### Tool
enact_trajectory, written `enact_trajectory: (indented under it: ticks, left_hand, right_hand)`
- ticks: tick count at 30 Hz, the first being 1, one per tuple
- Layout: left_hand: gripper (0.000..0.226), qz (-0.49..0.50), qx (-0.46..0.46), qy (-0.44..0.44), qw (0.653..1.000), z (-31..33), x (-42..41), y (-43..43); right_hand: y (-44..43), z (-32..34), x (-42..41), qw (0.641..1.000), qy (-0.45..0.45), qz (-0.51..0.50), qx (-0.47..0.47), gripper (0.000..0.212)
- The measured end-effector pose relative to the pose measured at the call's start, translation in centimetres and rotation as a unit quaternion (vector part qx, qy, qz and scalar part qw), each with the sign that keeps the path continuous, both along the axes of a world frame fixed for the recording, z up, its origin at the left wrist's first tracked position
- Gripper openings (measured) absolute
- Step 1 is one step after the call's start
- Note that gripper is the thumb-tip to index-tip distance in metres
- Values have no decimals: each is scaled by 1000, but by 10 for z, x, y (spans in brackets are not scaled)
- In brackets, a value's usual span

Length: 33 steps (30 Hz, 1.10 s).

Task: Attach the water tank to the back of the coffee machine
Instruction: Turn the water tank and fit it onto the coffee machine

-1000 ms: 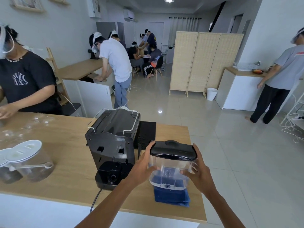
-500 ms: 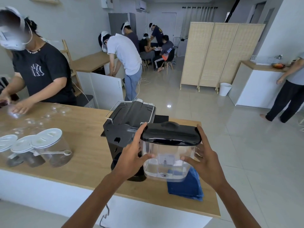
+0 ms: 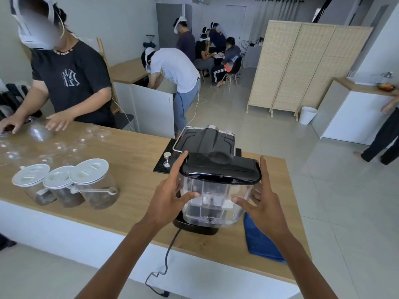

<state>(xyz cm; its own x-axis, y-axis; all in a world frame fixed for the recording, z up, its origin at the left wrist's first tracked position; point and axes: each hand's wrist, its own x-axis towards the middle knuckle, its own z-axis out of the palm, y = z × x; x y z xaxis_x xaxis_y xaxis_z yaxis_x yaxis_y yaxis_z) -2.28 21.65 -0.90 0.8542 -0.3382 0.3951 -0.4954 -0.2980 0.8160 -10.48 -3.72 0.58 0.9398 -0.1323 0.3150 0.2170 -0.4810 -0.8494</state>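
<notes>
A clear plastic water tank (image 3: 212,201) with a glossy black lid hangs directly over the rear of the black coffee machine (image 3: 207,140), whose back faces me on the wooden counter (image 3: 129,165). My left hand (image 3: 170,195) clasps the tank's left side, thumb across its front and fingers at the lid's edge. My right hand (image 3: 262,201) holds the right side, index finger raised along the lid. The tank hides most of the machine's back; only its black base shows below.
Three lidded jars (image 3: 64,186) stand at the left, with clear cups beyond them. A blue cloth (image 3: 261,240) lies at the right, a tamper (image 3: 166,159) on a black mat. The machine's cord (image 3: 167,255) hangs off the front edge. A person in black works at the far left.
Both hands have carried the tank up and left from above the blue cloth to right behind the coffee machine. My view has moved closer and higher over the counter.
</notes>
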Motion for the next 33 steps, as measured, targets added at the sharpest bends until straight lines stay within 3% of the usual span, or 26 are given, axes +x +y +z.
enact_trajectory:
  ticks: [12,33]
  left_hand:
    - [102,-16,-22,15,1000,-27,41,27]
    - [92,-6,-33,0,999,-62,59,31]
  right_hand:
    - [53,-23,26,998,28,-61,11,111]
    - [72,-52,40,993,15,-118,-10,107]
